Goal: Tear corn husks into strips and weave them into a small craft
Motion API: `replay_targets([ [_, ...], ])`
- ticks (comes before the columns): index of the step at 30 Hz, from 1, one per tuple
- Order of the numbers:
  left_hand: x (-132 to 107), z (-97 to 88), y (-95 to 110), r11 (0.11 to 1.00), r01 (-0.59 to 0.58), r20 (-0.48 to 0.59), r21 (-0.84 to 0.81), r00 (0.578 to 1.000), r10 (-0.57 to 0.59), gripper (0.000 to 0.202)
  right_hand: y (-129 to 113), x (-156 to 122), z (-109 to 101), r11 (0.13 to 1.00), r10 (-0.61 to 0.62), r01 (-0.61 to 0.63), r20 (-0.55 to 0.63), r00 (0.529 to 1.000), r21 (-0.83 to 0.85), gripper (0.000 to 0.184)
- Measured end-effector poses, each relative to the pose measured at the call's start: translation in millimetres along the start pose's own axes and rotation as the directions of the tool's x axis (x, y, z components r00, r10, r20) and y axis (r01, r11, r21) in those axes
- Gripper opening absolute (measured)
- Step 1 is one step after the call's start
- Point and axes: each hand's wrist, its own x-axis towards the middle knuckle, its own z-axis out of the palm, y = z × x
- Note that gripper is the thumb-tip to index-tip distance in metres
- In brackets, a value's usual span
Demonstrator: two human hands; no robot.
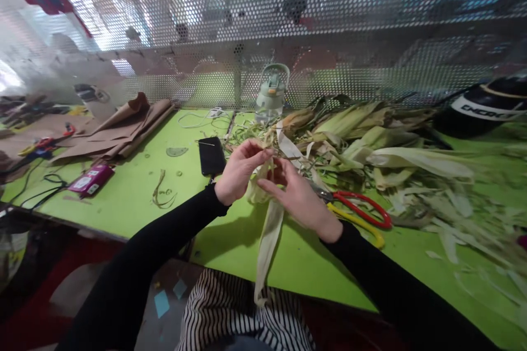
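Observation:
Over the green table (pixel 135 192), both my hands work on pale corn husk strips (pixel 267 230). My left hand (pixel 239 170) is closed, pinching the top of the husk bundle near its fingertips. My right hand (pixel 298 194) holds the same bundle from the right, fingers curled round it. One long husk strip hangs down from the hands past the table edge toward my striped lap. Red-and-yellow handled scissors (pixel 362 211) lie just right of my right hand.
A big heap of corn husks (pixel 382 148) covers the table's right side. A black phone (pixel 211 156), a pale water bottle (pixel 272 90), brown paper sheets (pixel 123 126) and a pink box (pixel 91 179) lie to the left and back. A perforated metal screen (pixel 288 22) backs the table.

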Motion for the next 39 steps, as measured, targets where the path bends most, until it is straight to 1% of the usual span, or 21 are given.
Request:
replay_targets([
  [3, 3, 1.6, 3, 0.999, -0.021, 0.014, 0.035, 1.0, 0.02, 0.026, -4, 6, 1, 0.968, 0.035, -0.034, 0.002, 0.999, 0.248, 0.033],
  [6, 5, 2.0, 6, 0.998, 0.019, 0.021, 0.065, 1.0, -0.021, 0.023, -11, 2, -8, 0.851, 0.178, -0.21, 0.11, 0.978, 0.482, 0.015],
  [8, 6, 1.6, 10, 0.997, 0.038, 0.023, 0.067, 0.999, -0.039, 0.02, -14, -2, -18, 0.788, 0.237, -0.311, 0.205, 0.95, 0.532, 0.01],
  [13, 12, -7.2, 18, 0.997, 0.007, -0.069, 0.078, 0.998, -0.001, 0.021, -11, -7, -44, 0.832, 0.227, -0.356, 0.324, 0.918, 0.426, 0.023],
  [17, 16, -24.9, 17, 0.989, 0.023, -0.09, 0.149, 0.996, -0.01, 0.022, -1, -6, -57, 0.793, 0.258, -0.332, 0.212, 0.943, 0.511, 0.037],
  [19, 16, -34.9, 16, 0.958, 0.035, -0.088, 0.285, 0.996, -0.011, 0.023, 3, -5, -62, 0.77, 0.266, -0.292, 0.131, 0.955, 0.568, 0.041],
  [21, 13, -42.2, 16, 0.841, -0.051, -0.087, 0.538, 0.99, 0.115, 0.032, 4, -6, -65, 0.775, 0.257, -0.249, 0.071, 0.964, 0.58, 0.042],
  [22, 10, -43.8, 17, 0.715, -0.142, -0.045, 0.685, 0.971, 0.236, 0.036, 4, -6, -67, 0.789, 0.249, -0.232, 0.049, 0.967, 0.57, 0.041],
  [24, 3, -41.9, 21, 0.337, -0.337, 0.176, 0.879, 0.887, 0.426, 0.039, 3, -7, -68, 0.822, 0.237, -0.218, 0.032, 0.971, 0.526, 0.039],
  [25, -1, -38.4, 23, 0.146, -0.411, 0.315, 0.9, 0.844, 0.434, 0.036, 1, -7, -68, 0.837, 0.233, -0.22, 0.037, 0.972, 0.501, 0.037],
  [26, -4, -33.8, 25, -0.002, -0.474, 0.442, 0.88, 0.818, 0.369, 0.032, -1, -8, -68, 0.851, 0.227, -0.223, 0.049, 0.973, 0.477, 0.035],
  [27, -7, -28.6, 27, -0.093, -0.519, 0.524, 0.849, 0.808, 0.27, 0.03, -5, -7, -69, 0.861, 0.221, -0.227, 0.067, 0.973, 0.455, 0.034],
  [28, -8, -23.3, 29, -0.134, -0.536, 0.553, 0.833, 0.814, 0.178, 0.026, -8, -6, -70, 0.868, 0.211, -0.227, 0.086, 0.974, 0.441, 0.033],
  [29, -8, -18.5, 30, -0.131, -0.551, 0.563, 0.824, 0.823, 0.075, 0.017, -12, -4, -72, 0.87, 0.193, -0.216, 0.096, 0.976, 0.444, 0.033],
  [31, -5, -11.6, 33, -0.016, -0.523, 0.521, 0.852, 0.852, -0.056, 0.014, -20, 0, -75, 0.848, 0.121, -0.122, 0.036, 0.992, 0.515, 0.035],
  [33, 1, -7.9, 35, 0.23, -0.411, 0.443, 0.882, 0.89, -0.11, 0.021, -24, 5, -75, 0.816, 0.044, 0.032, -0.117, 0.992, 0.577, 0.038],
  [35, 7, -6.2, 37, 0.518, -0.233, 0.339, 0.823, 0.934, -0.118, 0.022, -22, 8, -69, 0.873, 0.011, 0.091, -0.206, 0.978, 0.479, 0.041],
  [36, 9, -5.8, 38, 0.634, -0.149, 0.281, 0.759, 0.953, -0.112, 0.021, -18, 7, -63, 0.935, 0.008, 0.053, -0.17, 0.985, 0.352, 0.043],
  [37, 11, -5.5, 38, 0.721, -0.084, 0.223, 0.688, 0.97, -0.1, 0.02, -13, 6, -55, 0.985, 0.008, 0.006, -0.081, 0.997, 0.171, 0.047],
  [38, 13, -5.6, 39, 0.783, -0.041, 0.163, 0.621, 0.983, -0.078, 0.02, -7, 3, -47, 1.0, 0.007, -0.005, 0.074, 0.997, -0.026, 0.052],
  [39, 14, -6.2, 39, 0.827, -0.017, 0.108, 0.562, 0.993, -0.053, 0.019, 0, 0, -38, 0.98, -0.005, 0.056, 0.254, 0.967, -0.193, 0.057],
])
